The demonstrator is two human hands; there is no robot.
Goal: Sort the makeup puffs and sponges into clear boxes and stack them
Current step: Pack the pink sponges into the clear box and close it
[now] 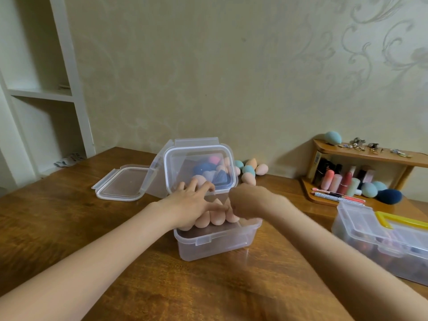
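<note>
While peach sponges (215,218) sit heaped in the open clear box (215,242) at 6 o'clock of the lidded box (200,167), the left hand (192,205) rests spread fingers on them. The right hand (250,202) blurs; its curled fingers hide any grip on the sponges.

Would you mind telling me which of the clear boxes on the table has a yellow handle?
The long clear box at the right table edge; its lid carries a yellow handle. The others have plain clear lids.

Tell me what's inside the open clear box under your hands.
Peach teardrop sponges heaped above the rim of the open clear plastic box. Both hands cover the pile's top, so no count is possible.
</note>
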